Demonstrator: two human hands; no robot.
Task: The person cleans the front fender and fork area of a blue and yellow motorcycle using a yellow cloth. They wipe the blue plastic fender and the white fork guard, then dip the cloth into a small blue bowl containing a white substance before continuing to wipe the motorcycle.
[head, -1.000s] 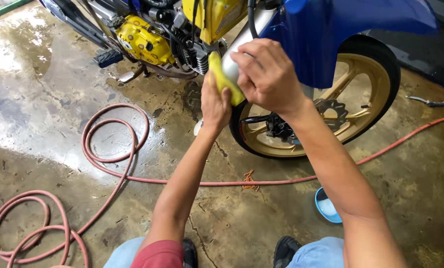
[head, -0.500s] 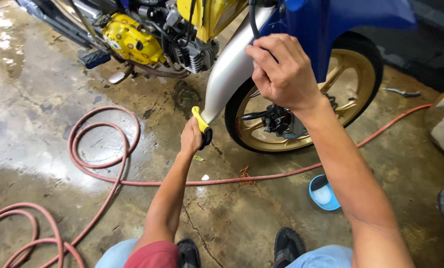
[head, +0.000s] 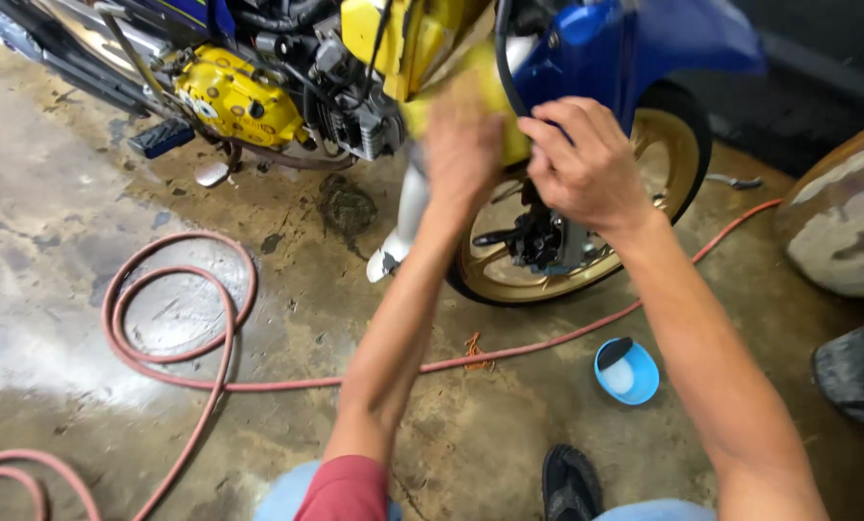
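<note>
Two bare hands meet at upper centre: left hand [head: 466, 135], blurred, clamped on a yellow sponge [head: 494, 101] against the motorcycle [head: 287, 87]; right hand [head: 586, 169] curled shut beside the blue fender [head: 663, 48].

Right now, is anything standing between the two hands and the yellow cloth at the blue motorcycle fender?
Nothing visible. The left hand is already on the yellow cloth, and the right hand touches it beside the blue motorcycle fender.

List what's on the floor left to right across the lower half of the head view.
Coiled pink hose → orange scrap → black sandal → blue bowl → dark shoe at the right edge. Hands left out: they overlap the motorcycle above.
</note>
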